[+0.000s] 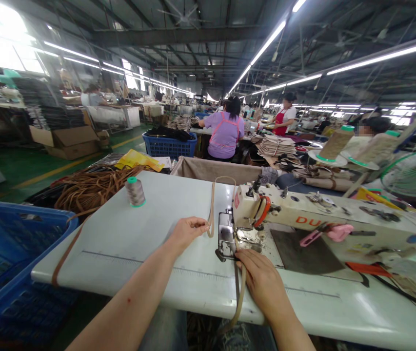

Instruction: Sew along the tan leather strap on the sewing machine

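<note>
The left hand (190, 230) pinches a thin, flat, tan strap (243, 287) over a smooth, pale table (171, 204) with a printed black ruler line (127, 259). The right hand (261, 277) lays its fingers on the strap beside a cream metal sewing machine (339, 226); I can't tell if they grip it. Long white lights (384, 57) hang below the big dark roof (200, 36).
</note>
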The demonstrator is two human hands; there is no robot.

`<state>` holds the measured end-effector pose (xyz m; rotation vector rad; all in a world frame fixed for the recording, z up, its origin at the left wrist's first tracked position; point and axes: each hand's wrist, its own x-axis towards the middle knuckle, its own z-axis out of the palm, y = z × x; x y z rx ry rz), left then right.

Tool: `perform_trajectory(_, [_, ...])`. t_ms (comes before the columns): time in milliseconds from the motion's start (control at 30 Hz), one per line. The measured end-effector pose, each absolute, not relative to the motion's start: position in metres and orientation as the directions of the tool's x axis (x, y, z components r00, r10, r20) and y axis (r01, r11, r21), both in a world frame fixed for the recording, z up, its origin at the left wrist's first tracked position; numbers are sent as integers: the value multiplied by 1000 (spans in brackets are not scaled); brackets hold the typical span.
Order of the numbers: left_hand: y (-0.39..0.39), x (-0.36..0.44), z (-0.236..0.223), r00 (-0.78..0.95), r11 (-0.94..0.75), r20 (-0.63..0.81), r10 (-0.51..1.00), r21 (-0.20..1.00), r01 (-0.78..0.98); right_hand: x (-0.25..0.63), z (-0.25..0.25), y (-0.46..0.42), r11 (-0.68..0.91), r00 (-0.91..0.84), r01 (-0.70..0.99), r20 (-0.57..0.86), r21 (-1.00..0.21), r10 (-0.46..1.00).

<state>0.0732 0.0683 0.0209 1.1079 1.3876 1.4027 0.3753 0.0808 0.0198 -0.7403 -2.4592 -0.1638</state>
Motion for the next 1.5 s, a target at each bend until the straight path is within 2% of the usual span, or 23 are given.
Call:
perform_trajectory(367, [63, 73, 30, -248, -22, 55, 967, 991, 134, 375, 20, 81, 842, -694, 538, 547, -39, 468])
perform_trajectory(567, [61, 74, 34, -255, -84, 106, 961, 992, 99, 376, 18, 81, 842, -694, 537, 540, -50, 476])
perform_trajectory(900, [62, 73, 33, -292, -103, 99, 951, 995, 2, 376, 19, 81, 844, -695, 535, 545, -43, 468])
perform_trajectory(1133, [65, 74, 31, -309, -231, 207, 928, 972, -43, 375, 20, 81, 844, -687, 534, 551, -60, 474])
perform_trajectory(1333, [65, 76, 32, -232, -174, 138, 963, 975, -139, 375, 20, 81, 846, -689, 531, 555, -51, 467])
perform_trajectory(1500, [64, 77, 32, -203, -153, 120, 972, 976, -153, 375, 19, 81, 845, -687, 533, 560, -45, 463])
